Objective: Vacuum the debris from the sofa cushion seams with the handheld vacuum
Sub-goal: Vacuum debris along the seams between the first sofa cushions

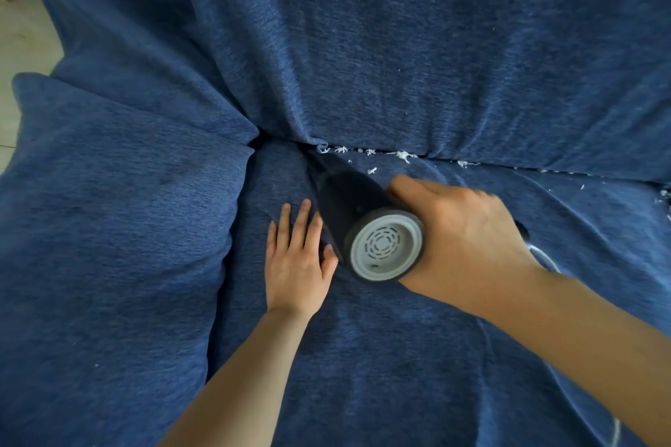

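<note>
White scraps line the seam; right hand grips the vacuum, left hand lies flat, fingers straight, beside it.

Bare from the wrists down to the bottom edge of the frame: left forearm at lower centre, right forearm at lower right, nothing but skin along both. Looks slimmer on the left and much broader on the right, perhaps only stretched by the wide lens near the frame's edge. Ends, on the left hand just left of centre, in slender fingers with short, rounded nails. Shows, on the right hand right of centre, a smooth back with low knuckle ridges. Carries a faint crease across the left wrist.
</note>
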